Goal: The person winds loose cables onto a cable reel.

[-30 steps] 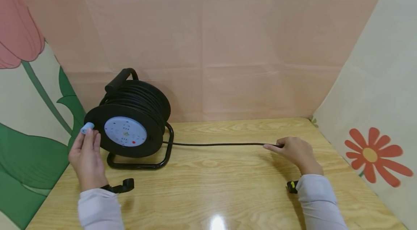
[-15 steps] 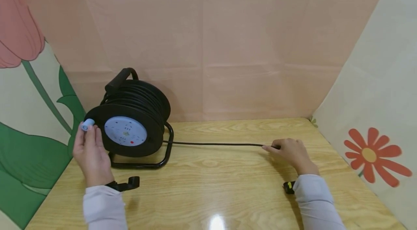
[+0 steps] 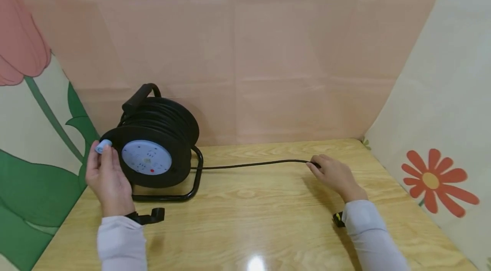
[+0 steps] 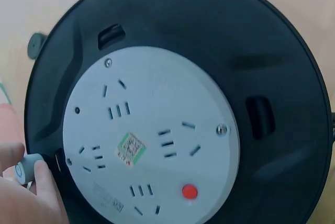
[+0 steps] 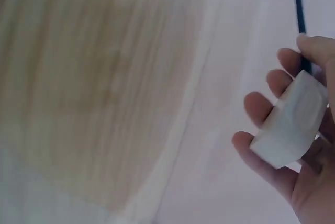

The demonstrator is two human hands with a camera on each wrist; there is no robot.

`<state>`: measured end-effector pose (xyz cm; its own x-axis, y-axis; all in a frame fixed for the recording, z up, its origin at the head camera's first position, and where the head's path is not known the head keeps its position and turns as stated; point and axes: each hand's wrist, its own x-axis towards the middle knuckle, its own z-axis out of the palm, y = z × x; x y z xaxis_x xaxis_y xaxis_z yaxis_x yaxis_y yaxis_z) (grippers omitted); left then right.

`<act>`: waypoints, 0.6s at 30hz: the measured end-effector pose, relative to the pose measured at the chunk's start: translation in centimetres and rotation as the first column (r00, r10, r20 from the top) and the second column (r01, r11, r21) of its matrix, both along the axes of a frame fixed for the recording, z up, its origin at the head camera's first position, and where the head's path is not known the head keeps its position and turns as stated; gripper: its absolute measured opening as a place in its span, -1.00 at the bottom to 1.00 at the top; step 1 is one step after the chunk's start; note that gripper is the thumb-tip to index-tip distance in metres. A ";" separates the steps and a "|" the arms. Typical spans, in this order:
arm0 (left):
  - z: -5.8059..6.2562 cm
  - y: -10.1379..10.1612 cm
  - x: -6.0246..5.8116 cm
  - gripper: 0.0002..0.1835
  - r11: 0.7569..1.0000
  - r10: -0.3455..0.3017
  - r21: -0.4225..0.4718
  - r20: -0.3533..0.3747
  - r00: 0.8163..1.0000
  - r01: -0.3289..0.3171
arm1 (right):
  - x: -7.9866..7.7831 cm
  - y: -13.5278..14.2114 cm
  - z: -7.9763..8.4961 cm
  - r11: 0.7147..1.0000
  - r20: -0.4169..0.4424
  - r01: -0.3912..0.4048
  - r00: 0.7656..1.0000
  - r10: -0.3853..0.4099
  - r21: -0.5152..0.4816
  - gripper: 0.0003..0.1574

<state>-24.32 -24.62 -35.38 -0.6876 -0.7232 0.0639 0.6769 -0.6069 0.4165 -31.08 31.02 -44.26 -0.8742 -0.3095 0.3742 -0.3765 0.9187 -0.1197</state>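
A black cable reel (image 3: 149,134) stands on the left of the table in the head view. Its round pale socket plate (image 4: 141,130) faces my left wrist camera, with a red button (image 4: 189,191) on it. My left hand (image 3: 110,183) pinches the pale crank knob (image 4: 27,169) at the reel's left edge between thumb and fingers. To the right, my right hand (image 3: 333,175) holds the end of the black cord (image 3: 245,164), raised above the table. The right wrist view shows a white plug (image 5: 290,122) lying in that hand, fingers curled around it.
The reel rests on a black tube frame (image 3: 168,197) with a carrying handle (image 3: 139,97) on top. Behind the wooden table (image 3: 238,228) hangs a pink backdrop (image 3: 284,58). Flower-printed panels stand along both sides.
My right hand has moved left and risen slightly, and the cord now slopes upward toward it. The left hand has shifted a little up and right with the knob.
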 end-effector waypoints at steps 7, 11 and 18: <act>0.6 1.2 -0.8 -0.60 0.993 0.069 -0.095 0.001 0.998 -0.069 | -1.3 0.6 0.3 0.995 0.044 0.014 0.999 -0.019 0.100 -0.67; 0.9 1.9 -1.2 -0.65 0.981 0.131 -0.147 0.036 0.991 -0.125 | -1.6 0.0 0.0 0.998 0.105 -0.055 0.993 0.053 0.018 -0.69; 1.2 3.3 -1.8 -0.72 0.902 0.283 -0.356 0.067 0.957 -0.242 | -1.7 -1.6 -0.4 0.973 0.219 -0.152 0.957 0.189 -0.176 -0.84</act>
